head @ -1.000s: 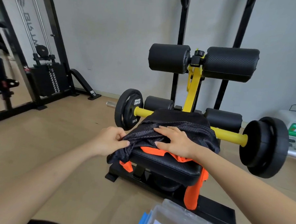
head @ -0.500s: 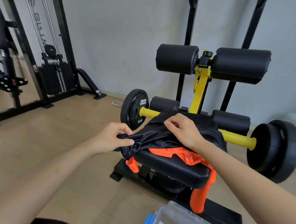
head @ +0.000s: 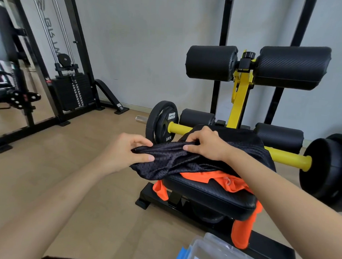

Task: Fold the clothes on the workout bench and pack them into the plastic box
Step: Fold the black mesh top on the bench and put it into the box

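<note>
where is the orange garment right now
In the head view, the orange garment lies on the bench pad right of centre, under the black mesh garment.

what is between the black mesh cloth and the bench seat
An orange garment, lying on the bench seat under the black mesh cloth, shown in the head view.

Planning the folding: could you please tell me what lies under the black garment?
An orange garment lies beneath the black garment, on the bench; its covered extent cannot be seen.

Perforated black mesh garment point(head: 172, 161); textured matt bench pad point(head: 212, 193); translucent plastic box point(head: 219, 254); wood-look floor point(head: 75, 164)
</note>
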A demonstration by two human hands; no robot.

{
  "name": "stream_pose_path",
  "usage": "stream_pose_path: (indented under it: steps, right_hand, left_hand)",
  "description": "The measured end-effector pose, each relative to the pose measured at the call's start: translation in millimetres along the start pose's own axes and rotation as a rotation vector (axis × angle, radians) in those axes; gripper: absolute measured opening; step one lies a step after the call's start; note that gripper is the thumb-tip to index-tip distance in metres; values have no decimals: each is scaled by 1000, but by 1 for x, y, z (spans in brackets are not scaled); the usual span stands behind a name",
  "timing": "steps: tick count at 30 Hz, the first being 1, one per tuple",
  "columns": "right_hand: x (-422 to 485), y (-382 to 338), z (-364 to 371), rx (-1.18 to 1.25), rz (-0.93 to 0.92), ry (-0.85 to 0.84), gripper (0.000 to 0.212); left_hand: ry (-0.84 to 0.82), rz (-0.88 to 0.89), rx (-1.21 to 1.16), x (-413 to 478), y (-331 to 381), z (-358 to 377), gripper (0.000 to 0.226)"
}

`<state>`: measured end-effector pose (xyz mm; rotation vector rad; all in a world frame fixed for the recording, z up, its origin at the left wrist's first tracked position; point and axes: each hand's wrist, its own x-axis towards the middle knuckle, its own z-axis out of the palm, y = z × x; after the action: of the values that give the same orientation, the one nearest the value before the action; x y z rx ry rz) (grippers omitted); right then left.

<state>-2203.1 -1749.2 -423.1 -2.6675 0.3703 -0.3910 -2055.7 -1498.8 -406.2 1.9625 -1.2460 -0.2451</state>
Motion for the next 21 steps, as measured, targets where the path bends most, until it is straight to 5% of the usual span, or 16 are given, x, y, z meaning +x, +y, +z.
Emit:
stream_pose_path:
  steps: [8,12,16,21]
  right_hand:
    - [-7,28,-15,-92,102,-124,25]
    - [-2,35,-21,100,156,40,26]
    - [2,37,-17,-103,309,325,12]
    - [-11,39,-17,-164,286,320,31]
  left_hand:
    - [121,-14,-10,9,-11,-5,11]
    - [227,-35,40,29,-15,6,11]
    - [395,-114,162,59,-10,23,15]
    - [361,-98,368,61,-10,45,38]
